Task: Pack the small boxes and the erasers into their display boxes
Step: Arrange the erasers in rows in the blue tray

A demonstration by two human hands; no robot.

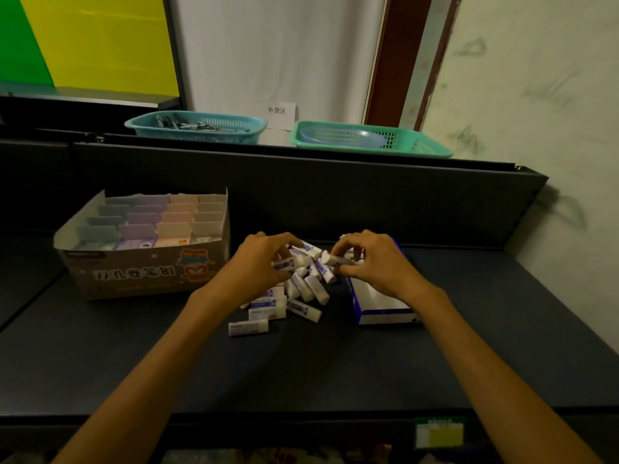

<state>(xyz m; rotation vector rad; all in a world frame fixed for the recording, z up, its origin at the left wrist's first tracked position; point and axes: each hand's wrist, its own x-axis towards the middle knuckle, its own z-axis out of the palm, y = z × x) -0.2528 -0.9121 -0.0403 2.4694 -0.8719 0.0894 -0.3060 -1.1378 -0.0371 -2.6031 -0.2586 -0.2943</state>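
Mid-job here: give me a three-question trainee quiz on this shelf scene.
1. True or false: the pastel small boxes are already in their display box.
2. Which hand pinches a single eraser: A left, B right?
3. Where is the blue-and-white box relative to the eraser pile?

Key: 1 true. 2 B, the right hand pinches an eraser; the left hand grips others. 3 To its right.

The scene was dim and underexposed, and the dark shelf (335, 363) swallowed detail. Straight edges bowed outward from wide-angle distortion. Fine detail looked soft and slightly blurred.
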